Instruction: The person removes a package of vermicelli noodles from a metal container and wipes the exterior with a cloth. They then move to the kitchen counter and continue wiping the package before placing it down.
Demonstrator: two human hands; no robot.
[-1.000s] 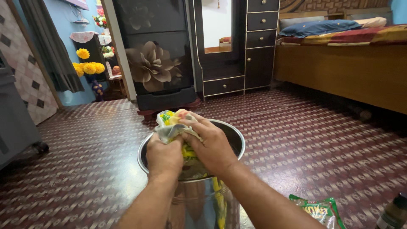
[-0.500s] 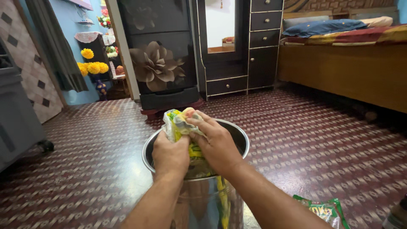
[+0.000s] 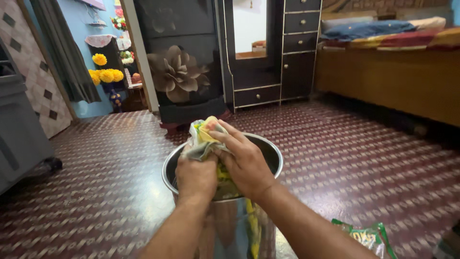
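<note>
Both my hands clutch a crumpled plastic packet [image 3: 205,133], yellow, green and clear, over the mouth of a tall shiny steel container [image 3: 270,152]. My left hand [image 3: 196,176] squeezes the packet's lower left part. My right hand [image 3: 245,163] wraps over its right side, fingers pressing on the top. The packet's lower end hangs inside the container and is hidden by my hands. The container's inside is mostly covered from view.
A green and yellow packet [image 3: 365,238] lies on the patterned maroon floor at the lower right. A dark fridge with a flower design [image 3: 179,72], a dark cupboard with drawers [image 3: 297,48] and a wooden bed [image 3: 397,76] stand behind. A grey cabinet [image 3: 17,129] is at left.
My hands have kept squeezing the packet, its top now bunched tighter and slightly lower. The view has drifted a little; the container stays put.
</note>
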